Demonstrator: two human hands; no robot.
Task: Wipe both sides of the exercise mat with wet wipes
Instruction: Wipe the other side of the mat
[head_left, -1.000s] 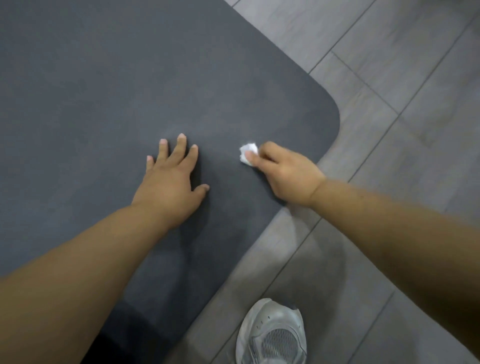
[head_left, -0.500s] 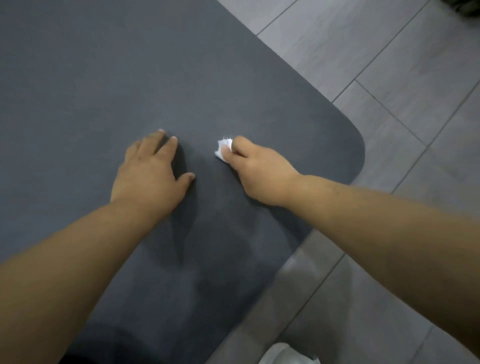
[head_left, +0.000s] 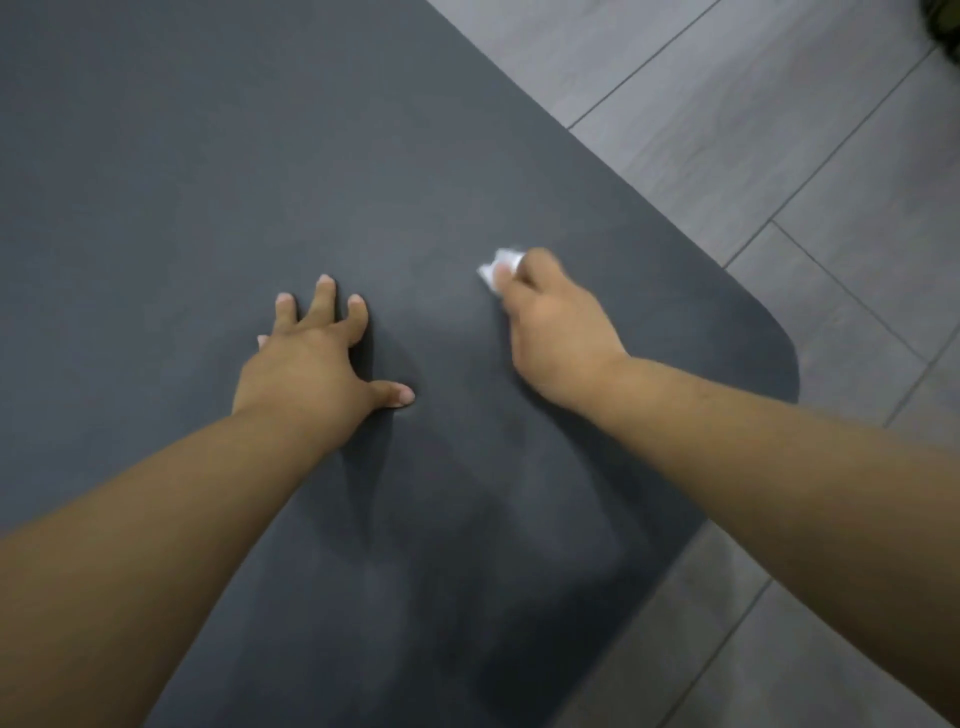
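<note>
A dark grey exercise mat (head_left: 260, 156) lies flat on the floor and fills most of the view; its rounded corner is at the right. My left hand (head_left: 311, 358) presses flat on the mat with fingers spread. To its right, my right hand (head_left: 556, 332) grips a small crumpled white wet wipe (head_left: 496, 267) and holds it against the mat surface. The wipe sticks out past my fingertips and looks blurred.
Grey wood-look floor tiles (head_left: 779, 130) run along the mat's right side and below its corner. A dark object (head_left: 945, 26) shows at the top right edge of the view.
My right hand has slid the wipe farther up the mat, away from me. My left hand spread its fingers and stays pressed on the mat. The view shifted, and the shoe dropped out of sight.
</note>
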